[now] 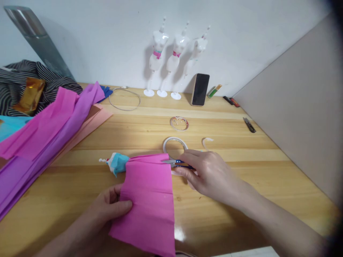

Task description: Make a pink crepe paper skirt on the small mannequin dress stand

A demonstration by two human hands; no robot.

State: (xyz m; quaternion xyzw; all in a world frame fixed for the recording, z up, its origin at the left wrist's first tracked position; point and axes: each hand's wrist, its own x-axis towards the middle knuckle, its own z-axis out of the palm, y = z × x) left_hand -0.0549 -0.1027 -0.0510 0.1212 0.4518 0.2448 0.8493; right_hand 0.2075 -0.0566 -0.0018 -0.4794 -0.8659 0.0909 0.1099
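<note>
A small white mannequin [107, 162] lies on its side on the wooden table [241, 167], wearing a light blue crepe top [119, 163] and a wide pink crepe paper skirt [150, 200]. My left hand [107, 210] pinches the skirt's left edge, thumb on top. My right hand [206, 173] is closed around small blue-handled scissors [177, 163], their blades at the skirt's upper right edge.
A tape roll [175, 142] and a curled tape strip [207, 141] lie just behind my right hand. Behind them are a clear ring [179, 123], three upright mannequins [174, 57], a phone [200, 89] and thread snips [249, 125]. Pink and purple crepe sheets [48, 132] cover the left.
</note>
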